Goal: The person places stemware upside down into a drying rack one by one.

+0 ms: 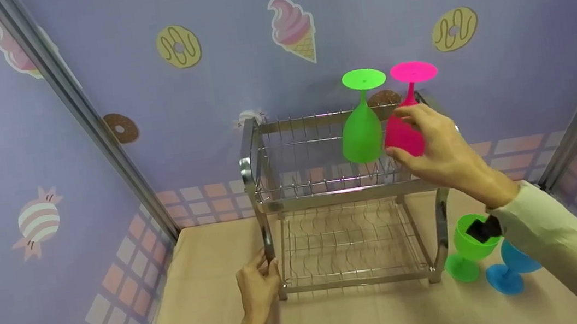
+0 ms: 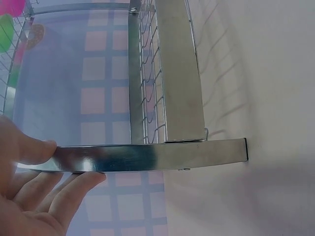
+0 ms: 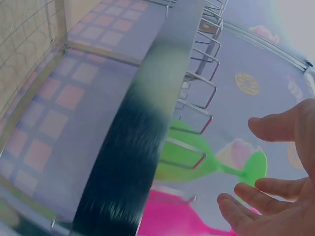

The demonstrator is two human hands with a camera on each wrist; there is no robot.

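Observation:
A two-tier metal dish rack (image 1: 347, 195) stands on the table. My left hand (image 1: 259, 289) grips its front left upright (image 2: 108, 158), thumb on one side and fingers on the other. On the top tier a green plastic goblet (image 1: 361, 136) and a pink plastic goblet (image 1: 401, 137) stand upside down, bases up. My right hand (image 1: 438, 152) is in front of the pink goblet and hides part of its bowl. In the right wrist view the thumb and fingers (image 3: 266, 204) of that hand are spread, with nothing held between them.
A second green goblet (image 1: 475, 246) and a blue goblet (image 1: 505, 279) are on the table right of the rack, the blue one partly behind my right sleeve. The lower tier's wire grid (image 1: 351, 248) holds no dishes. A patterned wall (image 1: 234, 80) rises close behind the rack.

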